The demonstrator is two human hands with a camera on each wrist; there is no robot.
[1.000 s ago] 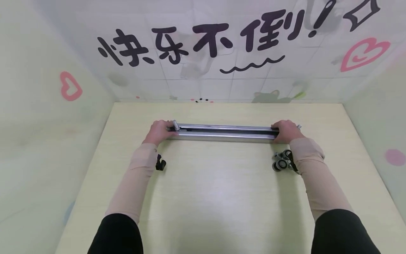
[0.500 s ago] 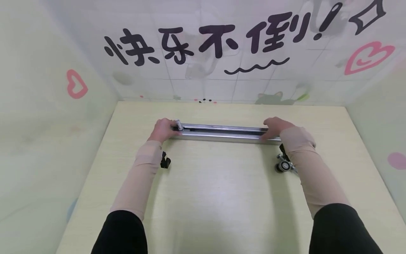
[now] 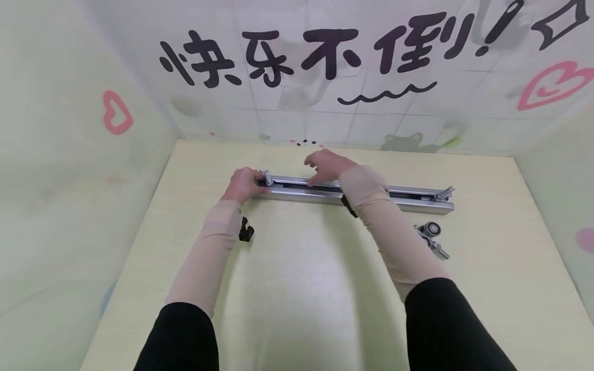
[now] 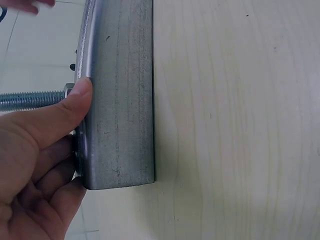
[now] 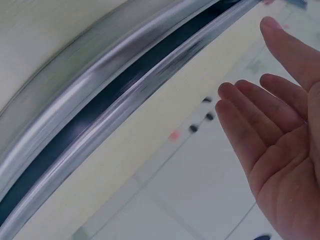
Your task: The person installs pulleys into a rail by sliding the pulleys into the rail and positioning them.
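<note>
A silver metal channel rail (image 3: 301, 194) with a dark slot along its top lies across the table. My left hand (image 3: 242, 184) grips its left end; in the left wrist view the thumb presses the rail's edge beside a threaded bolt (image 4: 32, 100), with the other fingers curled at the slotted side. Another bolt (image 3: 444, 194) stands tilted at the right end. My right hand (image 3: 328, 165) hovers over the rail's left half, fingers loosely spread and holding nothing. In the right wrist view, its palm and fingertips show beyond the rail's far edge.
A metal roller trolley (image 3: 431, 237) with a wheel and a bolt lies near the rail's right end, partly behind the right sleeve. The pale wooden table (image 3: 297, 288) meets a printed wall (image 3: 209, 123) at the back, with side walls left and right.
My right hand let go of the rail's right end and moved left along it, uncovering the bolt there. The left hand stays at the left end. The camera view shifted slightly.
</note>
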